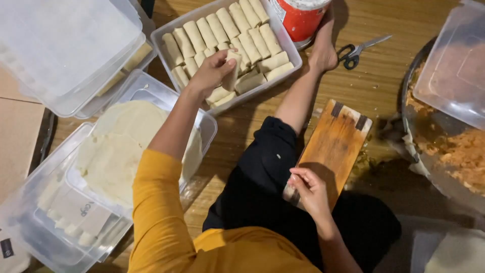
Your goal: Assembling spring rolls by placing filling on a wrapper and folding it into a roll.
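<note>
The cutting board (333, 149) is worn, matt wood; the tray (290, 53) is clear glossy plastic; the rolls (222, 25) look pale, smooth and doughy; the floor (384, 86) is grained wood.

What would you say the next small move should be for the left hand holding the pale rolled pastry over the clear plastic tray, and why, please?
Probably lower the pale rolled pastry into the gap at the near end of the clear plastic tray. The left hand holds it just above the rows of rolls, which look packed elsewhere. The right hand rests on the wooden board, which carries no roll.
</note>
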